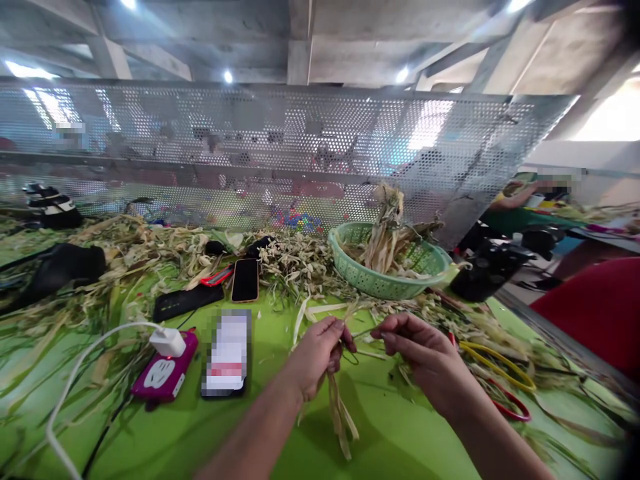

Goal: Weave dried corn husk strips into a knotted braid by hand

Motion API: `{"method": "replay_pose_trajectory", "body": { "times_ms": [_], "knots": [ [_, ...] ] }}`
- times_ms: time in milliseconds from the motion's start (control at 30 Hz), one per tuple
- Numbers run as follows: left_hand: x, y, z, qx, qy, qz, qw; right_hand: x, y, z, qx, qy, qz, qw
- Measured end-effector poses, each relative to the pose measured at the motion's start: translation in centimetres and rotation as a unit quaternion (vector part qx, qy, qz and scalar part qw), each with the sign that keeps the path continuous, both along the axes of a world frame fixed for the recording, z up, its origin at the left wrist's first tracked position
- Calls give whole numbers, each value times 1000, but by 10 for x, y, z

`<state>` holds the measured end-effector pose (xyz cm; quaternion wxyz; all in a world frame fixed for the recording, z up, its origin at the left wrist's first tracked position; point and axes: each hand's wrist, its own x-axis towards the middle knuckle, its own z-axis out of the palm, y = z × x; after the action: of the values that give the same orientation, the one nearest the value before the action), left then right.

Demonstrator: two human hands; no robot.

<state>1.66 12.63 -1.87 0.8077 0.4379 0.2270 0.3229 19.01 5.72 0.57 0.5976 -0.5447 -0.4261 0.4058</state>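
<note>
My left hand is closed around a small bundle of dried corn husk strips, whose loose ends hang below the fist. A thin greenish strand runs from that bundle to my right hand, which pinches its end between thumb and fingertips. The strand makes a small loop just under the left fingers. Both hands are above the green tabletop, a short gap apart. Right of my right hand lie a yellow loop-shaped handle and a red one, partly covered by husk scraps.
A green plastic basket with dried husks stands ahead. Left are a lit phone, a dark-screened phone, a black case and a purple power strip with a white charger. Husk scraps spread before a perforated metal screen.
</note>
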Motion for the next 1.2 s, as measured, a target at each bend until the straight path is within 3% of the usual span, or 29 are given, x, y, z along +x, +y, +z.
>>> {"method": "replay_pose_trajectory", "body": {
  "times_ms": [333, 400, 467, 533, 600, 633, 667, 733, 800, 900, 1000, 1100, 1200],
  "knots": [
    [-4, 10, -1, -6, 10, 121, 993, 35, -6, 6, 48, 27, -96, 994],
    [-4, 11, 1, -18, 7, 139, 990, 46, -5, 4, 50, -26, -111, 992],
    [-4, 11, 2, -29, -4, 144, 989, 57, -2, 2, 29, -149, -121, 981],
    [-4, 11, 2, -33, -20, 142, 989, 63, 1, 2, 6, -341, -129, 931],
    [-3, 11, 2, -35, -30, 136, 990, 59, 5, 4, 16, -512, -129, 849],
    [-3, 11, 2, -36, -30, 135, 990, 52, 7, 4, 32, -555, -119, 823],
    [-3, 11, 1, -37, -29, 135, 990, 42, 9, 5, 48, -563, -99, 819],
    [-2, 11, 1, -36, -29, 138, 989, 16, 13, 5, 35, -472, -19, 880],
    [-2, 12, 0, -28, -36, 140, 989, -12, 19, 4, -33, -313, 96, 944],
    [-2, 14, 0, -15, -53, 141, 989, -37, 27, -3, -85, -126, 217, 964],
    [-2, 16, 0, -19, -69, 146, 987, -36, 35, -13, -83, -111, 196, 971],
    [-3, 18, -1, -30, -69, 160, 984, -20, 39, -22, -61, -210, 126, 968],
    [-7, 20, -1, -31, -54, 187, 980, -6, 37, -25, -24, -329, 62, 942]
  ]
}}
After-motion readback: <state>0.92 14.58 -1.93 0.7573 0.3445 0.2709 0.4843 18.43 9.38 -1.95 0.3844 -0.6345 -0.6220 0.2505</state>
